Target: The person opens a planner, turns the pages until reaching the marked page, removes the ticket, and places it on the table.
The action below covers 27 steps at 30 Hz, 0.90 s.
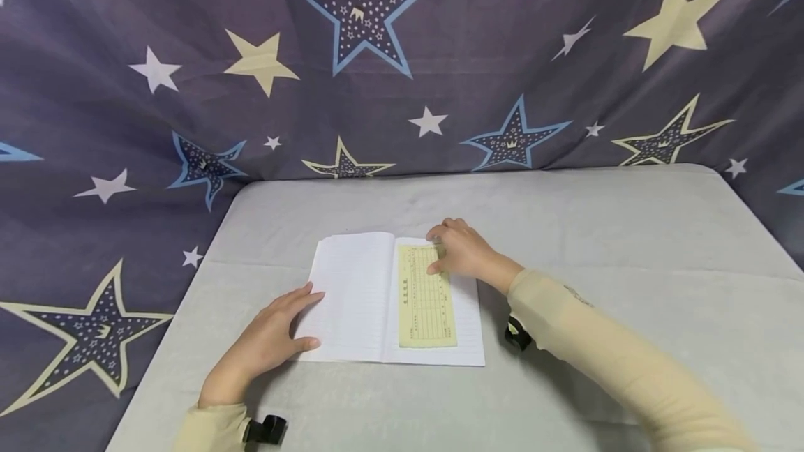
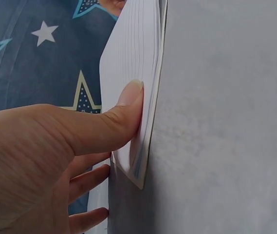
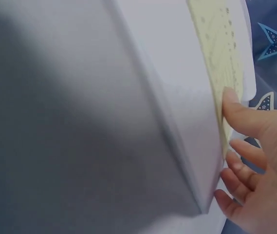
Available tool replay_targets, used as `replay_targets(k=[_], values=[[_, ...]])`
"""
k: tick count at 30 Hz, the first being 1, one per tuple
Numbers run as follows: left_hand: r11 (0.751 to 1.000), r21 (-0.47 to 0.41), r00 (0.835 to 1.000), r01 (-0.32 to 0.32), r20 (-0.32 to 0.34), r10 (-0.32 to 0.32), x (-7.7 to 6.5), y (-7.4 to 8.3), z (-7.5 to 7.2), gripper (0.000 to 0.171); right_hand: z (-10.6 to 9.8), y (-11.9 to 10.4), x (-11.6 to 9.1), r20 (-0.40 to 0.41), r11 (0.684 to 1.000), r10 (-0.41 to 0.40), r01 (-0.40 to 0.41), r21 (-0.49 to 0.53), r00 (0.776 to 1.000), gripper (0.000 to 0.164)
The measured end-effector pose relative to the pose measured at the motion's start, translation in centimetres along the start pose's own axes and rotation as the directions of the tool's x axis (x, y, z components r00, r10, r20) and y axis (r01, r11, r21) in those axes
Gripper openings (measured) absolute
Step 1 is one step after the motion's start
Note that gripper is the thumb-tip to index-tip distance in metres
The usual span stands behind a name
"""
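Note:
A notebook (image 1: pixel 352 298) with white lined pages lies spread on the table, left and right pages facing up. On its right page rests a yellow printed form (image 1: pixel 427 305), set lengthwise with its lower end near the page's bottom. My right hand (image 1: pixel 461 250) holds the form's upper right corner, thumb on its face and fingers curled by the notebook's top edge. At the left page's outer edge, my left hand (image 1: pixel 270 333) rests with fingers extended. Seen from the left wrist, its thumb (image 2: pixel 121 117) presses the page near the lower corner.
A grey-covered table (image 1: pixel 603 229) extends round the notebook. Behind and to the left hangs a dark curtain (image 1: pixel 477 33) with star prints. Each wrist carries a black camera strap, one (image 1: pixel 266 430) on the left and one (image 1: pixel 518 333) on the right.

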<state>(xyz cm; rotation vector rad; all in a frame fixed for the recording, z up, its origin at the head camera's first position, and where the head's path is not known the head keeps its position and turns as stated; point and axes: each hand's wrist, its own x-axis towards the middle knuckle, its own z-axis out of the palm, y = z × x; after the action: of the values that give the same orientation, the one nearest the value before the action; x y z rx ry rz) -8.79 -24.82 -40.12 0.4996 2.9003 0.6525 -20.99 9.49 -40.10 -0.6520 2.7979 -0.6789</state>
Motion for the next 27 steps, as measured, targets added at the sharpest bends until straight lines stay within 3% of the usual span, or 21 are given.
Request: replay_targets(k=[7, 14, 21, 27], values=[[1.0, 0.002, 1.0, 0.0, -0.004, 0.0, -0.1, -0.2, 0.1, 0.073, -0.5, -0.6, 0.7, 0.063, 0.999, 0.029, -0.03, 0.025, 0.998, 0.067], [1.0, -0.004, 1.0, 0.007, -0.006, -0.007, -0.3, -0.3, 0.0, 0.074, -0.4, -0.8, 0.9, 0.095, 0.996, 0.046, -0.053, 0.069, 0.994, 0.056], [1.0, -0.007, 1.0, -0.011, -0.007, 0.011, -0.2, -0.3, 0.2, 0.073, 0.0, -0.8, 0.1, 0.02, 0.986, 0.052, -0.055, 0.159, 0.998, 0.023], [1.0, -0.005, 1.0, -0.007, -0.002, 0.007, -0.1, -0.1, 0.1, 0.074, -0.8, 0.3, -0.5, -0.047, 0.977, 0.04, -0.029, 0.212, 0.998, 0.021]])
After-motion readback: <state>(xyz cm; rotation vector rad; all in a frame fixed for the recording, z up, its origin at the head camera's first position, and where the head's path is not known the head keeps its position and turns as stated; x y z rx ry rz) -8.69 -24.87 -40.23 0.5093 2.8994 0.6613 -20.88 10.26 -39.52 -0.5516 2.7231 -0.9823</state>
